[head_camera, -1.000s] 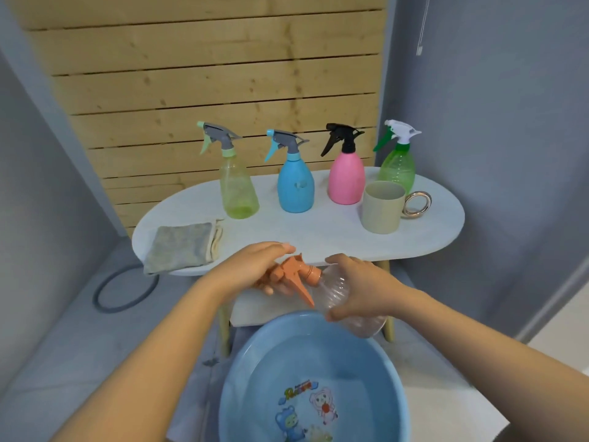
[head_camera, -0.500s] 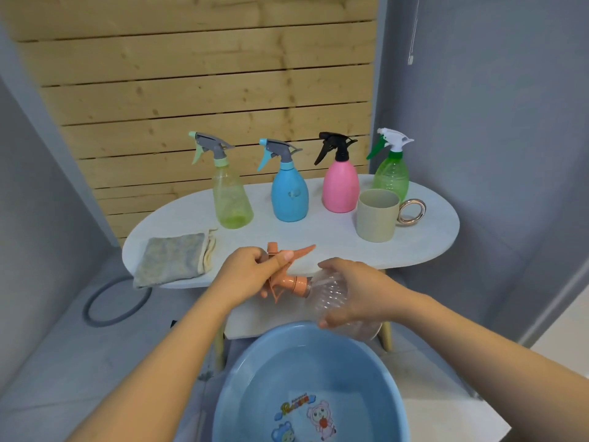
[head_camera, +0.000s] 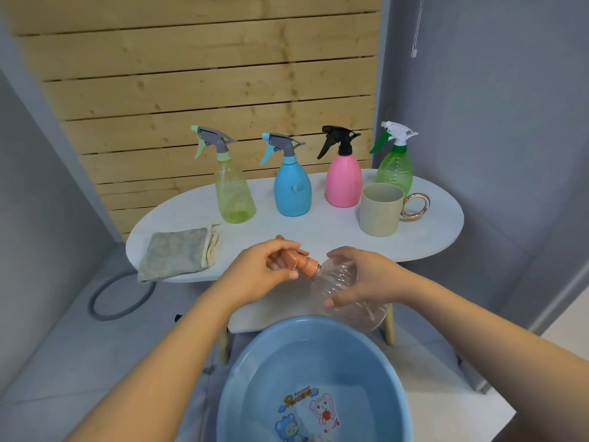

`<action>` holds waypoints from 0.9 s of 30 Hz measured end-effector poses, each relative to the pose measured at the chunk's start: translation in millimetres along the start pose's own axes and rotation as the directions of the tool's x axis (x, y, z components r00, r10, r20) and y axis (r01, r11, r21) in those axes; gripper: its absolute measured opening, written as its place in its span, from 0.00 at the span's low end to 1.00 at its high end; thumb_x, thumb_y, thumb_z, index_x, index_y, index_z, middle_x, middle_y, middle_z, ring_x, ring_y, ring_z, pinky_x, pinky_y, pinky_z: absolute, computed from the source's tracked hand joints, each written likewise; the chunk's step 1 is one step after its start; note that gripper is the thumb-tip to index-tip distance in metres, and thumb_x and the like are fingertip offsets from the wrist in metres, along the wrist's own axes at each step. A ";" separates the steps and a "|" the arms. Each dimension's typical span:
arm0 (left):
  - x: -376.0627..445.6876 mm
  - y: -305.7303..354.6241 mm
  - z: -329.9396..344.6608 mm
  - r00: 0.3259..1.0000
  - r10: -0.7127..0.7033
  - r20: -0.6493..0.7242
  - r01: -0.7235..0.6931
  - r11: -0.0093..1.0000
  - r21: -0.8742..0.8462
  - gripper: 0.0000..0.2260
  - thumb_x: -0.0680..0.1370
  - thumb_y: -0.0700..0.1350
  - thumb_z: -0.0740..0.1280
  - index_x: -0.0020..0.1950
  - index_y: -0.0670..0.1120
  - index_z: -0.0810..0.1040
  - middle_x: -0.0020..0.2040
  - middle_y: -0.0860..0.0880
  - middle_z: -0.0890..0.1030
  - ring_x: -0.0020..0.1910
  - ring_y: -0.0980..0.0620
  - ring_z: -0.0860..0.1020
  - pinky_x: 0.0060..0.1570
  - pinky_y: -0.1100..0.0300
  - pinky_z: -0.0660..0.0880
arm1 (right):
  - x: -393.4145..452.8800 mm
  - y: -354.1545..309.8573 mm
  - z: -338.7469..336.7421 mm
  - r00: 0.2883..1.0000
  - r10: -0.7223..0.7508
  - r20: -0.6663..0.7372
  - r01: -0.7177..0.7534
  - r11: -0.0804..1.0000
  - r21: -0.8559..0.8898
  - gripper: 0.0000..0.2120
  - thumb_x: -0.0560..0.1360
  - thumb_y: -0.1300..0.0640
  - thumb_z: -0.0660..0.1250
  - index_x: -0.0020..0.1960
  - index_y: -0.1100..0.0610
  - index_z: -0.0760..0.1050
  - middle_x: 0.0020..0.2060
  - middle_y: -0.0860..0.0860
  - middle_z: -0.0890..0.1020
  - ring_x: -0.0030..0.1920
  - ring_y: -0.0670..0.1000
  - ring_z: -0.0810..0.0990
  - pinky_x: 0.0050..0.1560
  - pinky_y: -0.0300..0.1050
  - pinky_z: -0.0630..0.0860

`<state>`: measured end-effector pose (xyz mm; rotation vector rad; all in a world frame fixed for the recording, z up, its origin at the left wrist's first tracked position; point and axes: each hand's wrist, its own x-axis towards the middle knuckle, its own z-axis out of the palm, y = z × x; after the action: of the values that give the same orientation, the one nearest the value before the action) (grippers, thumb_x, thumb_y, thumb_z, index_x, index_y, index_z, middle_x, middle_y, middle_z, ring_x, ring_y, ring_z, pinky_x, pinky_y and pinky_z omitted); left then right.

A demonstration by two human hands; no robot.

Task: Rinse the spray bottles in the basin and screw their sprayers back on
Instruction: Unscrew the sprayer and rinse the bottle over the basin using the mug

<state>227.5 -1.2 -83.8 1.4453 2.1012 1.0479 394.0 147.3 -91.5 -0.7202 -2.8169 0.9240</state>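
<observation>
While the blue basin [head_camera: 242, 371] holds water, left hand [head_camera: 255, 275] grips orange sprayer [head_camera: 299, 261], right hand [head_camera: 366, 275] clasps clear bottle [head_camera: 338, 279].

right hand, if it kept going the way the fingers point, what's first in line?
The right hand points left along the clear bottle it grips, so it would probably meet the orange sprayer first, then the left hand gripping it. Depth is unclear.

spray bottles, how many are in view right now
5: yellow-green bottle, blue bottle, pink bottle and green bottle stand along the table's back; the clear bottle is held over the basin.
</observation>
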 end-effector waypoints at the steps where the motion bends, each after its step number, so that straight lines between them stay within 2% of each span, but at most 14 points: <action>1: -0.5 0.1 1.0 0.997 -0.022 -0.080 0.026 0.999 0.041 0.14 0.71 0.42 0.74 0.53 0.55 0.80 0.39 0.54 0.79 0.35 0.61 0.73 0.41 0.68 0.68 | -0.3 -0.7 1.4 1.000 -0.005 0.004 0.005 1.000 -0.013 0.43 0.61 0.44 0.78 0.71 0.51 0.63 0.65 0.45 0.72 0.63 0.45 0.71 0.60 0.38 0.67; 3: 1.5 1.6 0.9 0.979 -0.062 -0.196 0.083 0.992 0.100 0.04 0.70 0.49 0.74 0.44 0.54 0.83 0.30 0.55 0.75 0.30 0.60 0.71 0.34 0.68 0.66 | -2.0 -3.9 4.6 0.999 -0.032 -0.015 0.031 0.996 -0.085 0.44 0.60 0.43 0.78 0.71 0.50 0.62 0.66 0.45 0.72 0.63 0.47 0.71 0.61 0.40 0.68; 4: 3.2 0.8 0.0 0.973 -0.074 -0.220 0.102 0.988 0.119 0.04 0.71 0.51 0.73 0.41 0.51 0.84 0.28 0.54 0.76 0.29 0.60 0.72 0.32 0.68 0.66 | -3.2 -6.0 6.5 0.998 -0.052 -0.035 0.046 0.989 -0.141 0.44 0.60 0.43 0.77 0.71 0.50 0.62 0.66 0.45 0.71 0.63 0.49 0.70 0.62 0.42 0.68; 6: 6.5 -2.4 -3.1 0.962 -0.146 -0.230 0.161 0.986 0.048 0.10 0.74 0.52 0.70 0.39 0.46 0.82 0.29 0.49 0.81 0.27 0.60 0.74 0.34 0.64 0.71 | -6.1 -8.9 9.9 0.991 -0.099 -0.087 0.073 0.963 -0.261 0.45 0.61 0.41 0.76 0.72 0.49 0.60 0.67 0.46 0.70 0.64 0.52 0.69 0.63 0.45 0.67; 8: 6.9 -4.2 -9.1 0.948 -0.251 -0.195 0.237 0.967 -0.091 0.12 0.76 0.51 0.68 0.40 0.43 0.77 0.33 0.44 0.83 0.28 0.53 0.77 0.32 0.59 0.73 | -7.6 -8.6 11.8 0.984 -0.134 -0.114 0.091 0.941 -0.327 0.44 0.61 0.41 0.75 0.72 0.48 0.59 0.68 0.45 0.68 0.65 0.53 0.67 0.65 0.46 0.65; 11: 5.9 -7.8 -17.9 0.935 -0.319 -0.155 0.301 0.945 -0.128 0.11 0.77 0.49 0.67 0.41 0.43 0.76 0.32 0.42 0.82 0.28 0.45 0.76 0.24 0.61 0.69 | -7.1 -6.2 10.5 0.985 -0.135 -0.112 0.094 0.947 -0.308 0.44 0.62 0.42 0.75 0.72 0.48 0.59 0.68 0.45 0.68 0.66 0.52 0.66 0.65 0.45 0.64; 14: 7.1 -9.0 -24.0 0.919 -0.353 -0.177 0.316 0.926 -0.204 0.11 0.79 0.48 0.65 0.40 0.43 0.76 0.35 0.39 0.81 0.29 0.45 0.76 0.21 0.64 0.67 | -6.1 -3.5 9.0 0.995 -0.077 -0.056 0.056 0.950 -0.307 0.43 0.61 0.45 0.76 0.71 0.48 0.60 0.67 0.45 0.69 0.64 0.52 0.67 0.63 0.45 0.66; 16: 10.5 -15.4 -31.2 0.882 -0.401 -0.248 0.351 0.910 -0.221 0.13 0.80 0.48 0.62 0.40 0.41 0.76 0.37 0.41 0.81 0.33 0.45 0.77 0.26 0.64 0.72 | -4.5 1.3 9.3 1.000 -0.003 -0.009 0.001 0.965 -0.263 0.42 0.61 0.46 0.77 0.69 0.49 0.61 0.63 0.46 0.71 0.61 0.52 0.69 0.59 0.46 0.69; 19: 10.8 -32.6 -44.6 0.841 -0.450 -0.301 0.400 0.891 -0.215 0.18 0.81 0.51 0.59 0.44 0.39 0.79 0.42 0.45 0.85 0.44 0.46 0.82 0.50 0.51 0.78 | -1.5 9.9 7.4 0.987 0.121 0.108 -0.105 0.984 -0.144 0.37 0.59 0.46 0.79 0.63 0.48 0.65 0.56 0.44 0.75 0.55 0.49 0.73 0.55 0.45 0.73; 20: 9.0 -35.2 -47.3 0.834 -0.465 -0.295 0.410 0.882 -0.231 0.18 0.81 0.51 0.58 0.44 0.39 0.80 0.42 0.46 0.85 0.45 0.47 0.82 0.49 0.50 0.79 | -0.7 12.1 5.6 0.977 0.157 0.145 -0.141 0.983 -0.114 0.35 0.59 0.45 0.79 0.61 0.47 0.66 0.53 0.43 0.75 0.54 0.48 0.74 0.54 0.45 0.74; 22: 8.5 -39.4 -51.7 0.820 -0.501 -0.278 0.437 0.860 -0.263 0.18 0.82 0.48 0.57 0.43 0.37 0.79 0.41 0.46 0.84 0.38 0.48 0.80 0.33 0.59 0.78 | 0.7 17.4 1.6 0.958 0.217 0.189 -0.198 0.974 -0.112 0.34 0.58 0.44 0.78 0.58 0.45 0.66 0.51 0.41 0.75 0.53 0.47 0.75 0.55 0.45 0.74; 24: 6.0 -35.7 -56.4 0.791 -0.543 -0.280 0.474 0.835 -0.280 0.20 0.83 0.47 0.54 0.42 0.37 0.78 0.32 0.45 0.79 0.25 0.49 0.78 0.17 0.66 0.68 | 1.6 22.7 -2.5 0.947 0.262 0.185 -0.240 0.961 -0.134 0.33 0.57 0.43 0.78 0.57 0.45 0.66 0.51 0.42 0.75 0.53 0.48 0.75 0.55 0.46 0.75; 26: 8.0 -43.5 -63.2 0.773 -0.577 -0.263 0.499 0.809 -0.309 0.21 0.84 0.49 0.52 0.42 0.38 0.77 0.28 0.43 0.75 0.18 0.51 0.76 0.13 0.69 0.60 | 0.1 25.9 -5.7 0.942 0.287 0.173 -0.263 0.953 -0.147 0.33 0.58 0.43 0.78 0.56 0.45 0.66 0.51 0.43 0.76 0.52 0.48 0.75 0.54 0.46 0.74; 27: 9.8 -47.0 -65.2 0.763 -0.590 -0.264 0.501 0.798 -0.334 0.22 0.84 0.50 0.51 0.42 0.37 0.77 0.32 0.40 0.76 0.17 0.51 0.76 0.12 0.69 0.59 | -1.3 26.0 -7.3 0.941 0.289 0.175 -0.267 0.954 -0.138 0.32 0.58 0.43 0.78 0.56 0.46 0.67 0.51 0.43 0.76 0.51 0.47 0.75 0.53 0.44 0.74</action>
<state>150.5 -24.9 -76.0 0.4690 2.3173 1.3194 407.4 168.9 -100.6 -1.1274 -3.0090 0.9238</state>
